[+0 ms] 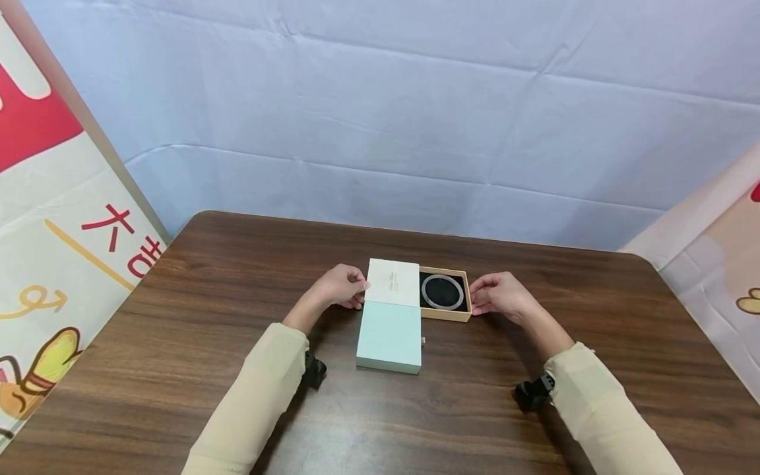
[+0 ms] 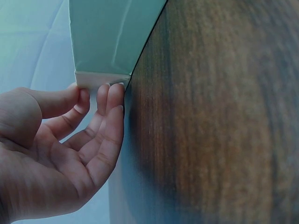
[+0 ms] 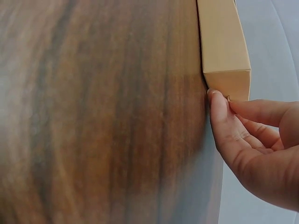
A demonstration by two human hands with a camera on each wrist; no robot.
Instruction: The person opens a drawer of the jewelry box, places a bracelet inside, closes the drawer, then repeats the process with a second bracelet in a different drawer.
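A white gift box section (image 1: 393, 282) with small gold print adjoins a mint-green section (image 1: 388, 334) in front of it. From the white section's right side extends a tan drawer (image 1: 446, 316), holding a pale ring-shaped bangle (image 1: 442, 291) on a black insert. My left hand (image 1: 343, 287) holds the white section's left end, thumb at its upper edge; the left wrist view shows the other fingertips against the pale end (image 2: 100, 79). At the drawer's outer end, my right hand (image 1: 501, 295) pinches between thumb and index finger; in the right wrist view a tiny tab (image 3: 228, 98) shows there.
Everything lies on a dark brown wooden table (image 1: 196, 369). A small pull tab (image 1: 423, 341) sticks out from the mint section's right side. Behind the table hangs a pale blue cloth (image 1: 380, 132). Printed panels (image 1: 71, 224) stand at both sides. Each wrist wears a black camera (image 1: 531, 394).
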